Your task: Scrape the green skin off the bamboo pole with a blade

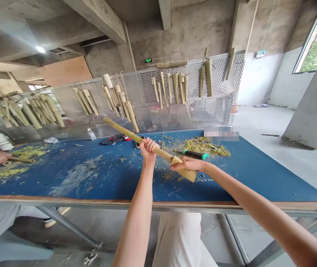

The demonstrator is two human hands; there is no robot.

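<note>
Head view: long bamboo piece (119, 128) in both hands, above blue surface (258, 178); long axis slants from far left to near right. Left hand (148, 147) wrapped round shaft; right hand (189, 164) clasping broad near end. Clear bottle (91, 134), white tub (0, 141) off left; contents hard to make out.

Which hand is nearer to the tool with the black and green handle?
Right: the right hand is just in front of the tool, the left hand farther left.
</note>
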